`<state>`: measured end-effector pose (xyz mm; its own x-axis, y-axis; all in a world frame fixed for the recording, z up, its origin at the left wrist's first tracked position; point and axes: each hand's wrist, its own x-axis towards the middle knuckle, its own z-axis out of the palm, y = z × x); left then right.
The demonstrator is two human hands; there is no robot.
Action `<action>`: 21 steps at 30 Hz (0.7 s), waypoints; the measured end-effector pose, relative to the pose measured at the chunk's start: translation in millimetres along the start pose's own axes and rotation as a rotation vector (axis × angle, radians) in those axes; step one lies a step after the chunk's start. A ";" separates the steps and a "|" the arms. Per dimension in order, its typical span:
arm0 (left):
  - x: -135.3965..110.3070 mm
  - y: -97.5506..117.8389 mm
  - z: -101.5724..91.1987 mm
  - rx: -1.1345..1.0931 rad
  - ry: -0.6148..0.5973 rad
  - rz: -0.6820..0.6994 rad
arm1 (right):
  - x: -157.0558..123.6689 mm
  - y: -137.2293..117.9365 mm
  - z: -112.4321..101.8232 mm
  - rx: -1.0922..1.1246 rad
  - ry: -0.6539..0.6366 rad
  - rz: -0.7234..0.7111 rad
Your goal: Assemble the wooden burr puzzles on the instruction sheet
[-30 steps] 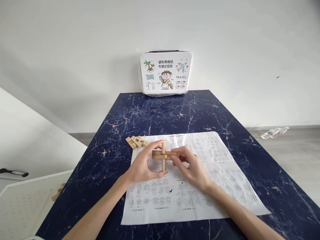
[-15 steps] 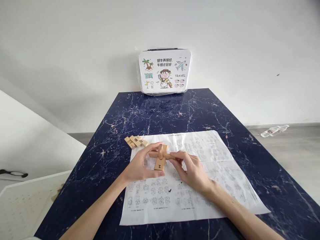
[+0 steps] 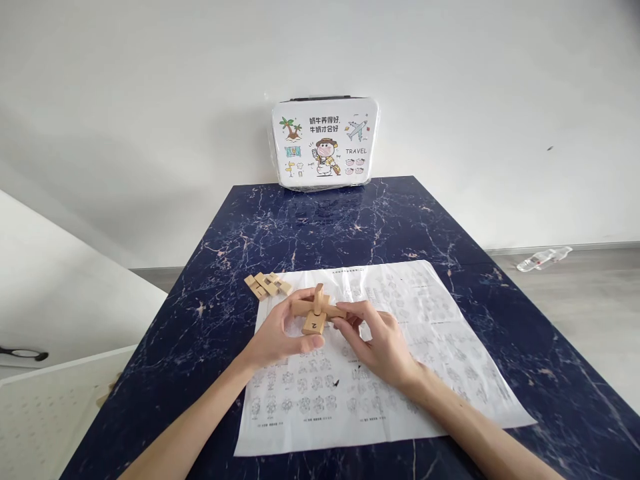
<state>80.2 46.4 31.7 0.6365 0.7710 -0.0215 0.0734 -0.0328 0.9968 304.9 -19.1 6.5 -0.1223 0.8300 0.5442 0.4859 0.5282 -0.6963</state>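
Note:
A cross of interlocked wooden bars (image 3: 316, 312) is held just above a printed instruction sheet (image 3: 400, 373). One bar's end face shows the number 2. My left hand (image 3: 283, 333) curls around the cross from the left, thumb under it and fingers over it. From the right, my right hand (image 3: 375, 340) pinches the end of the horizontal bar with its fingertips. A small pile of loose wooden pieces (image 3: 267, 285) lies at the sheet's far left corner, a short way beyond my left hand.
The dark blue marble table (image 3: 350, 220) stretches back to a white wall. A white case with cartoon travel pictures (image 3: 324, 143) stands at its far edge. A white surface (image 3: 45, 413) sits low at the left. A clear plastic bottle (image 3: 543, 257) lies on the floor at the right.
The wooden cross has tilted in my hands, so the end face marked 2 has turned toward me. Both hands have shifted slightly left with it.

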 end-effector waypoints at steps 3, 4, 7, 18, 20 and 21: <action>0.6 1.0 3.9 -0.079 -0.009 -0.018 | 1.9 -3.1 -1.5 -0.028 0.000 -0.012; 0.5 1.2 5.7 -0.101 -0.011 -0.022 | 3.0 -4.3 -2.1 -0.045 0.010 -0.035; -0.5 1.5 11.8 -0.138 -0.047 -0.017 | 7.3 -8.3 -4.1 -0.098 0.012 -0.128; -0.7 11.1 24.3 -0.192 -0.133 -0.021 | 7.9 -10.9 -4.7 -0.169 -0.055 -0.290; -0.9 10.3 24.3 -0.178 -0.123 -0.029 | 7.2 -10.7 -4.3 -0.188 -0.043 -0.302; -1.0 9.5 23.9 -0.172 -0.122 -0.028 | 7.0 -10.7 -4.2 -0.196 -0.039 -0.306</action>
<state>98.6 30.2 39.4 0.7254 0.6866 -0.0484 -0.0329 0.1049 0.9939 302.5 -19.7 19.6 -0.3184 0.6471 0.6927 0.5778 0.7118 -0.3993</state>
